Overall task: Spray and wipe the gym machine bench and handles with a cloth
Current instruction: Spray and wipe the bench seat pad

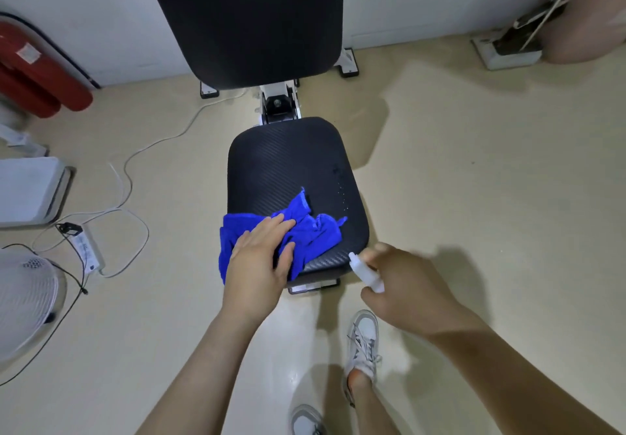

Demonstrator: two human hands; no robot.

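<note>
A black padded seat (291,160) of the gym bench fills the middle, with its black backrest (247,18) raised behind it. A crumpled blue cloth (311,231) lies on the seat's near left part. My left hand (261,258) presses flat on the cloth with straight fingers. My right hand (403,285) grips a small white spray bottle (366,272) just off the seat's near right corner, nozzle pointing toward the seat. Tiny droplets dot the seat's right side.
A white power strip (88,248) and cables lie on the beige floor at left. A white fan (27,302) and a red cylinder (37,72) stand further left. My grey shoes (364,343) are below the seat. Equipment bases (508,52) sit at far right.
</note>
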